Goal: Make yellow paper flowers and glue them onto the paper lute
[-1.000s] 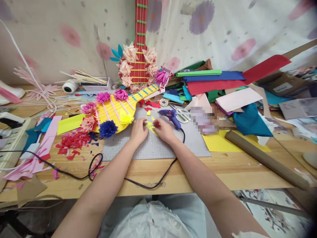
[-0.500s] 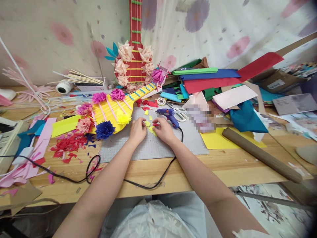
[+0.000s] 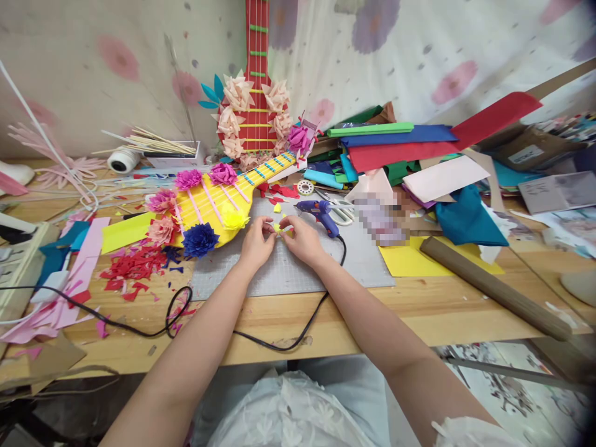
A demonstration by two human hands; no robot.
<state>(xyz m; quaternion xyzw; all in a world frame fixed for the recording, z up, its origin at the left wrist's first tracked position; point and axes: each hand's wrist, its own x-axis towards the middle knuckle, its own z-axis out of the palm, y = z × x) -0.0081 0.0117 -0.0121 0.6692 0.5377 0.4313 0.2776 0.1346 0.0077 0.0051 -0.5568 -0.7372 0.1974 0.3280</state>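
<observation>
Over the grey cutting mat (image 3: 347,270), my left hand (image 3: 257,241) and my right hand (image 3: 302,239) are close together, fingertips bent in a pinch. Small yellow paper pieces (image 3: 278,228) show between the fingertips; exactly how each is gripped is partly hidden. Another yellow scrap (image 3: 277,208) lies just beyond them. To the left, the yellow paper guitar (image 3: 205,214) bears pink, blue and yellow paper flowers, its body close to my left hand. A blue glue gun (image 3: 321,214) rests on the mat beyond my right hand.
A black cord (image 3: 298,341) loops along the front of the wooden table. Red paper scraps (image 3: 135,267) lie at left. White-handled scissors (image 3: 342,213), yellow paper (image 3: 405,261) and a brown roll (image 3: 493,288) are at right. A red flowered guitar (image 3: 257,118) stands behind.
My hands have come slightly closer together over the yellow pieces. Fewer loose yellow pieces show beneath the fingers. The whole view has shifted a little.
</observation>
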